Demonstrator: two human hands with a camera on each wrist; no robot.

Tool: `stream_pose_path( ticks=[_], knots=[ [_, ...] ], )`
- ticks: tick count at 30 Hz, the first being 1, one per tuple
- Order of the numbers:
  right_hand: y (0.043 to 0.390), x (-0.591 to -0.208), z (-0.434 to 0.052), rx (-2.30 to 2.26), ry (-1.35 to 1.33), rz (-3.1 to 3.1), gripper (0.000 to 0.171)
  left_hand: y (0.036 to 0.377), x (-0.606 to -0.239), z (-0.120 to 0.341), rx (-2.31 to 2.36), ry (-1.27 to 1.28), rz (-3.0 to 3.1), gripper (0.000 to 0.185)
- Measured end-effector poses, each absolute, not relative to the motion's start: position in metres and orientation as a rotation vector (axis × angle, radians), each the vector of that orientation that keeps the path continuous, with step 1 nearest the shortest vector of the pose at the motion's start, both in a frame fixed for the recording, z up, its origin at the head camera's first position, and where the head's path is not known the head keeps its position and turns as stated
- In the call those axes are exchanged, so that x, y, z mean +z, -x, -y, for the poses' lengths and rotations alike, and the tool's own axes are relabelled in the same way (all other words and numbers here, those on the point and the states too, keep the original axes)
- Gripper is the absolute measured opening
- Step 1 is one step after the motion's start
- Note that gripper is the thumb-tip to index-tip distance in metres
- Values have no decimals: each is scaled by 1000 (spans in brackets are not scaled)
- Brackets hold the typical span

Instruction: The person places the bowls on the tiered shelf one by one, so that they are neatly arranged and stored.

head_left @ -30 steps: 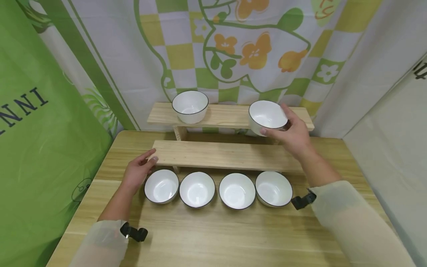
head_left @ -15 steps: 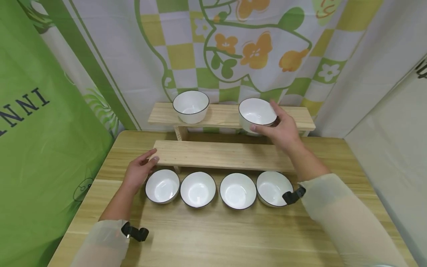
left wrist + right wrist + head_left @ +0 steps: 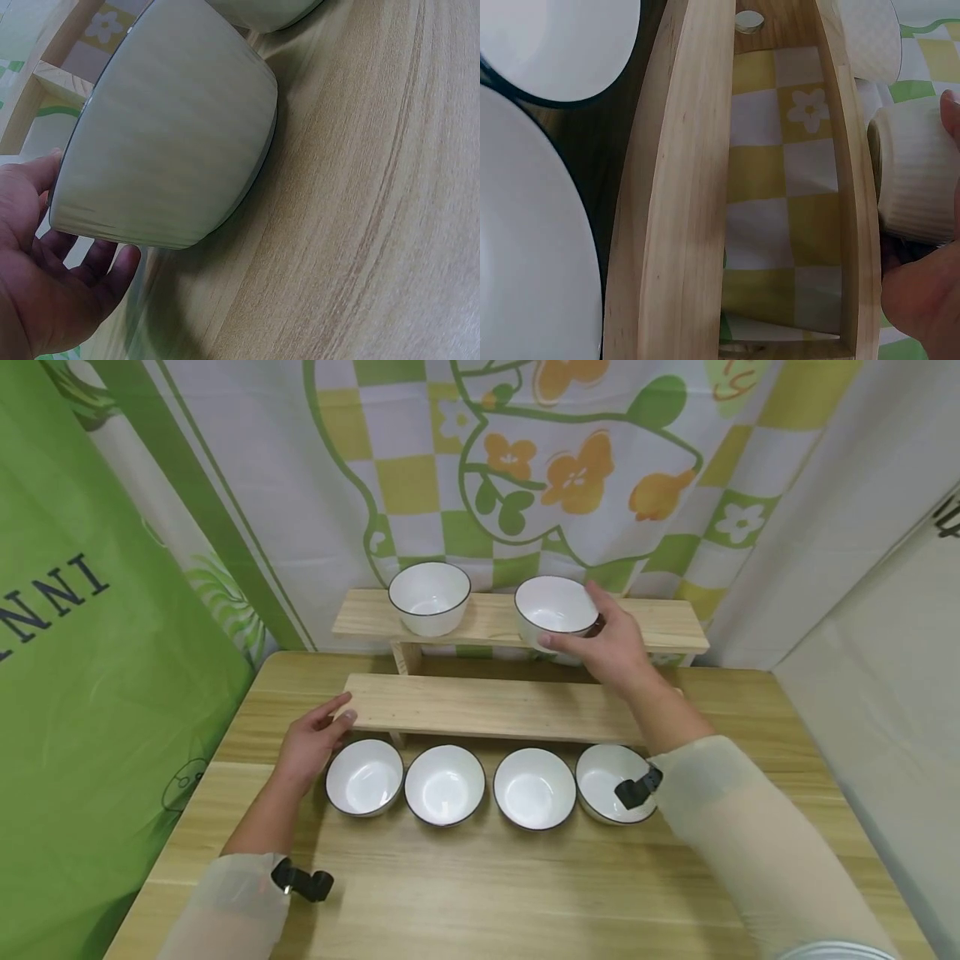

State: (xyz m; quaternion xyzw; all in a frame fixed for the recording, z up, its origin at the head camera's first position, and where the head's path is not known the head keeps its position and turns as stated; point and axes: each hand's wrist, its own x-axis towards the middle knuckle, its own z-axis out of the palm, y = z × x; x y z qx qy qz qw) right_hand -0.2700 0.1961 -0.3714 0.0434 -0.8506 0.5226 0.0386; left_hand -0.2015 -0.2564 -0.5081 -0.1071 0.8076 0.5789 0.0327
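The right hand (image 3: 611,647) grips a bowl (image 3: 555,606) by its rim, steadying it on the upper shelf (image 3: 495,618). The left hand (image 3: 311,743), fingers loose and holding nothing, rests below that shelf beside the row's end bowl (image 3: 363,777).

A light wooden table (image 3: 480,893) with visible grain fills the foreground. Behind its far edge hangs a white cloth backdrop (image 3: 525,468) printed with yellow-green checks and orange flowers. A bright green banner (image 3: 90,635) with dark letters borders its left edge.

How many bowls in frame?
6. Four in a row on the table. Two on the top shelf: one standing free, one gripped by the right hand.
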Motion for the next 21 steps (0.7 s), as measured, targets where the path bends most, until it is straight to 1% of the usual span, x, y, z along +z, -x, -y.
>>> stream_pose_path(
  ticks=[8, 21],
  knots=[
    [279, -370, -187, 1581, -153, 2619, 121, 202, -507, 255, 1773, 322, -2486, 59],
    [291, -367, -172, 1512, -102, 2659, 124, 199, -506, 255, 1781, 313, -2499, 60]
  ],
)
